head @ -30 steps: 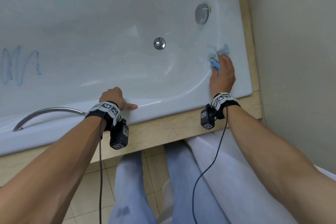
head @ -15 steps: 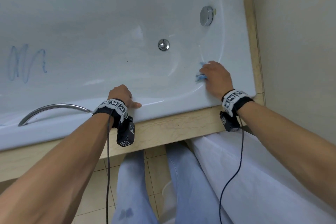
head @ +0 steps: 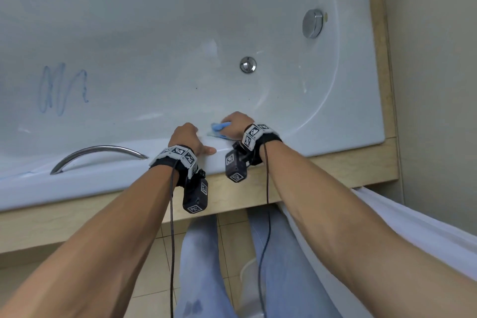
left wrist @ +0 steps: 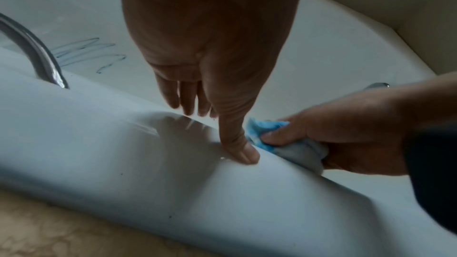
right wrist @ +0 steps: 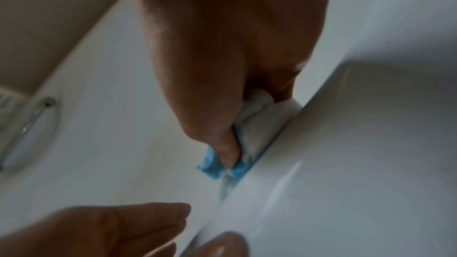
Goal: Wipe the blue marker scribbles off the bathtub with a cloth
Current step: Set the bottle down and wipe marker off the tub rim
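Blue marker scribbles (head: pixel 62 89) (left wrist: pixel 86 54) mark the inner wall of the white bathtub (head: pixel 129 33) at the left. My right hand (head: pixel 236 126) (right wrist: pixel 222 65) grips a bunched blue and white cloth (head: pixel 219 128) (left wrist: pixel 272 138) (right wrist: pixel 249 134) against the tub's near inner edge, just right of my left hand. My left hand (head: pixel 187 138) (left wrist: pixel 210 56) rests on the near rim (left wrist: pixel 123 153), thumb (left wrist: pixel 243 149) pressed flat on top and straight fingers hanging over the inside.
A chrome grab handle (head: pixel 95 155) sits on the rim to the left. A drain plug (head: pixel 247 65) and a round overflow knob (head: pixel 312 23) lie in the tub's right end. A beige ledge (head: pixel 335 170) borders the tub, with a wall at the right.
My right hand has slid the cloth from the tub's right end leftward along the near inner edge until it is beside my left hand. The left hand has stayed on the rim.
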`<state>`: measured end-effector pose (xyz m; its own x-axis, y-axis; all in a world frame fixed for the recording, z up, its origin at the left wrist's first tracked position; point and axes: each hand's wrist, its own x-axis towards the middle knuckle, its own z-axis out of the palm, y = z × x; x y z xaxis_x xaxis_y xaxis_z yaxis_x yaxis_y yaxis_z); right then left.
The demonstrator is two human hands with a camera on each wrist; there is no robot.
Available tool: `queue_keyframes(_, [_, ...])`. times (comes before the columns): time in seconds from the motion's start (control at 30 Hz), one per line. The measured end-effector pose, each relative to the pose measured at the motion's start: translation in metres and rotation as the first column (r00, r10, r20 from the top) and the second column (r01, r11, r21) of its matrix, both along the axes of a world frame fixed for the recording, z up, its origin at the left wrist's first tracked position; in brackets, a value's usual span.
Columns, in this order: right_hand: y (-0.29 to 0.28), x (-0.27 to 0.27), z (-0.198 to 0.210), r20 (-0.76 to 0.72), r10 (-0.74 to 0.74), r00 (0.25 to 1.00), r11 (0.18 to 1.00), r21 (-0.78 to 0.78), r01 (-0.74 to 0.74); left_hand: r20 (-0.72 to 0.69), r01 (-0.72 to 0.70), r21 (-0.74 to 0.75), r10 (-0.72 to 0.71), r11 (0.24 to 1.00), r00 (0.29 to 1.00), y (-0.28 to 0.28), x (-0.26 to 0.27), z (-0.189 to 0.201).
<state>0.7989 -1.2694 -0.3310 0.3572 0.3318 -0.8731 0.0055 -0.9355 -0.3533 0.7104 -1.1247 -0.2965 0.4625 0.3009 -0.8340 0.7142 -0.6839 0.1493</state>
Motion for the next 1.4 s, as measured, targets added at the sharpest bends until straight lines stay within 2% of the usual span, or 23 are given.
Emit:
queue_keyframes(0.1, [0.006, 0.014, 0.008, -0.059, 0.097, 0.993, 0.995, 0.043, -0.095, -0.072, 0.015, 0.057, -0.011, 0.998, 0.997, -0.001, 0.002, 0.005])
queue_keyframes(0.17, [-0.016, 0.033, 0.007, -0.009, 0.191, 0.981, 0.979, -0.066, -0.191, -0.086, 0.013, 0.065, -0.007, 0.998, 0.996, -0.002, 0.003, 0.006])
queue_keyframes(0.27, [-0.063, 0.058, 0.004, 0.071, 0.317, 0.946, 0.896, -0.35, -0.274, -0.092, 0.003, 0.055, 0.002, 0.998, 0.996, -0.002, 0.003, 0.006])
queue_keyframes(0.33, [-0.073, 0.06, 0.005, 0.103, 0.354, 0.929, 0.874, -0.39, -0.29, -0.089, -0.006, 0.041, 0.009, 0.999, 0.996, -0.001, 0.004, 0.006])
queue_keyframes(0.47, [-0.041, 0.035, -0.001, 0.117, 0.273, 0.955, 0.93, -0.287, -0.231, -0.103, -0.023, 0.013, 0.024, 1.0, 0.994, 0.002, 0.008, 0.004])
queue_keyframes(0.57, [-0.008, 0.016, -0.01, 0.005, 0.131, 0.991, 0.984, -0.121, -0.13, -0.101, -0.026, 0.017, 0.027, 1.0, 0.995, 0.002, 0.009, 0.007])
queue_keyframes(0.7, [-0.003, 0.018, -0.013, -0.055, 0.113, 0.992, 0.994, -0.004, -0.113, -0.113, -0.034, 0.024, 0.037, 0.999, 0.993, 0.001, 0.009, 0.012])
queue_keyframes(0.83, [-0.025, 0.047, -0.022, -0.074, 0.19, 0.979, 0.975, -0.104, -0.197, -0.128, 0.053, -0.015, -0.054, 0.999, 0.99, 0.004, 0.014, 0.014])
queue_keyframes(1.0, [-0.063, 0.109, -0.054, 0.116, 0.035, 0.993, 0.967, -0.253, -0.005, -0.084, 0.222, -0.145, -0.235, 0.964, 0.968, 0.012, 0.021, 0.001])
queue_keyframes(1.17, [-0.064, 0.166, -0.089, 0.218, 0.169, 0.961, 0.94, -0.33, -0.091, -0.094, 0.328, -0.263, -0.363, 0.907, 0.927, 0.021, 0.038, -0.01])
queue_keyframes(1.3, [-0.067, 0.195, -0.141, 0.353, 0.134, 0.926, 0.933, -0.361, 0.003, -0.091, 0.371, -0.269, -0.407, 0.889, 0.909, 0.02, 0.045, -0.022])
queue_keyframes(1.4, [-0.064, 0.2, -0.162, 0.404, 0.099, 0.909, 0.914, -0.399, 0.077, -0.105, 0.378, -0.289, -0.422, 0.88, 0.901, 0.021, 0.049, -0.029])
